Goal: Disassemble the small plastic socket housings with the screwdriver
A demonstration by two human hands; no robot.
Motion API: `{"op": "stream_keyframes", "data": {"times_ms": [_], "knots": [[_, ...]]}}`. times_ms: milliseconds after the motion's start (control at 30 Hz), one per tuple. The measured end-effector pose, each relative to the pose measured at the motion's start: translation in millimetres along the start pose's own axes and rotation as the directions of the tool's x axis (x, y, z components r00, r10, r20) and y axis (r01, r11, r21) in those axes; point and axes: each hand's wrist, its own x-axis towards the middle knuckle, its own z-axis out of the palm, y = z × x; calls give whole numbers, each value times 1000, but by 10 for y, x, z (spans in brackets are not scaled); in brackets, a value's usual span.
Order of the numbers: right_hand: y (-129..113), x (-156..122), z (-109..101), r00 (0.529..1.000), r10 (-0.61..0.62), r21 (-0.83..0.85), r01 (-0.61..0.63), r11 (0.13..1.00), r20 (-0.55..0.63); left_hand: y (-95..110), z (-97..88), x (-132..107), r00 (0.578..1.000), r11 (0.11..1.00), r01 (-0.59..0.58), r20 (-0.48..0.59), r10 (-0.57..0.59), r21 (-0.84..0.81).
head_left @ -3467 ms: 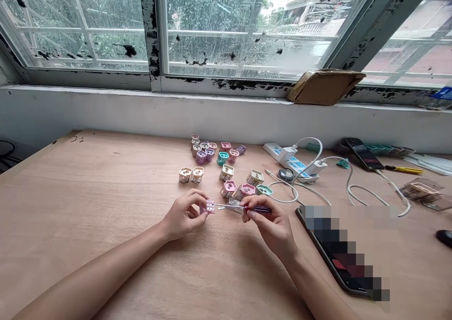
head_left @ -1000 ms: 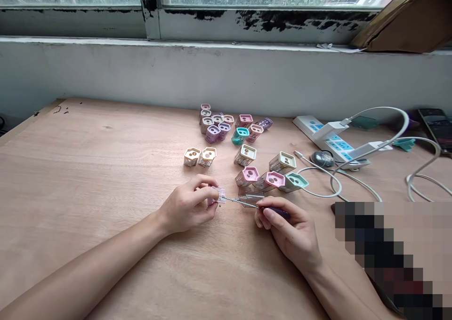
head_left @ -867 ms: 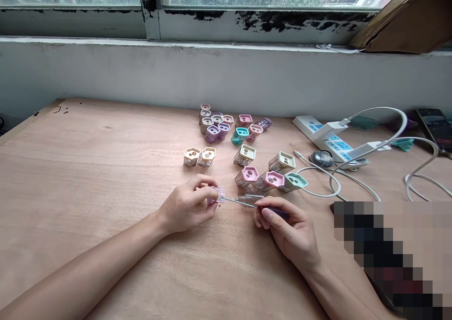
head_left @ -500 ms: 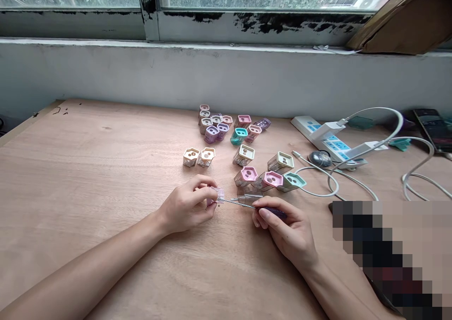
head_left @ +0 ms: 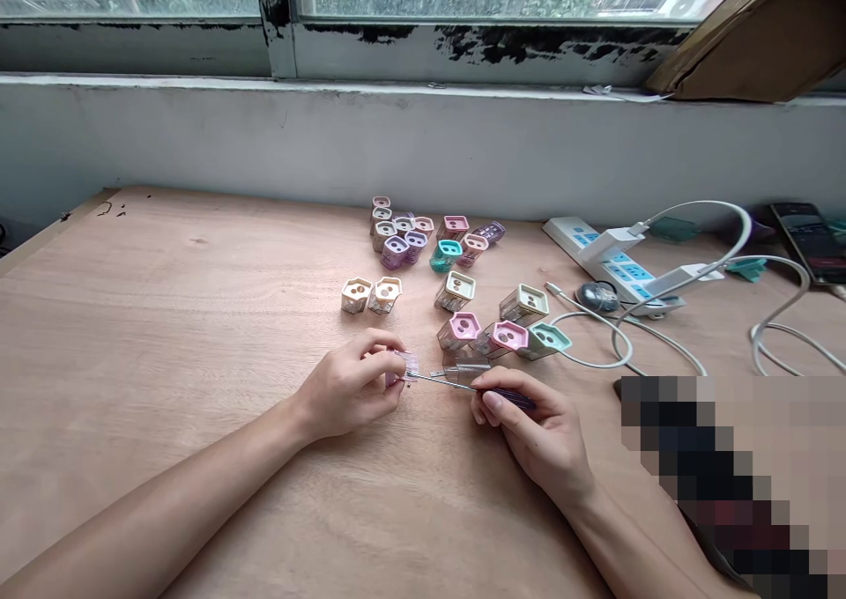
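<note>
My left hand (head_left: 353, 383) is closed around a small pink pencil sharpener part (head_left: 404, 366), its fingers covering much of it. In my right hand (head_left: 532, 427) is a screwdriver (head_left: 449, 382) with a dark purple handle. The metal shaft points left, and its tip meets the pink part. Just above the shaft lies a clear plastic sharpener case (head_left: 468, 366) on the table. A tiny dark piece (head_left: 409, 385), too small to name, sits by my left fingertips. Pink sharpeners (head_left: 458, 329) and a mint green sharpener (head_left: 548, 338) stand beyond my right hand.
Two cream sharpeners (head_left: 385, 294) stand beyond my left hand. Several purple, pink and teal sharpeners (head_left: 446, 254) cluster farther back. To the right are a power strip (head_left: 614, 264), looping white cables (head_left: 595, 363), a computer mouse (head_left: 597, 296) and a phone (head_left: 810, 240).
Almost nothing differs. Both hands keep their grip and the screwdriver tip stays at the pink part. The whole view has shifted very slightly.
</note>
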Motion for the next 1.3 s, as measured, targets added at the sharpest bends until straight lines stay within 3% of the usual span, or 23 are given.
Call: {"op": "stream_keyframes", "data": {"times_ms": [133, 400, 800, 1033, 1300], "knots": [[-13, 6, 6, 1000, -6, -7, 6, 1000, -1, 5, -6, 3, 1000, 999, 22, 11, -22, -24], [15, 0, 6, 1000, 12, 9, -12, 1000, -3, -1, 0, 9, 999, 998, -46, -28, 47, 31], [-102, 130, 81, 991, 0, 216, 29, 976, -136, -33, 8, 7, 991, 998, 19, -134, -27, -65], [-105, 163, 54, 981, 11, 174, 23, 984, -194, -36, 4, -20, 994, 997, 50, -91, -56, -64], [-151, 174, 64, 968, -18, 159, 59, 985, -249, -62, -22, -38, 1000, 998, -23, 9, 24, -63]]}}
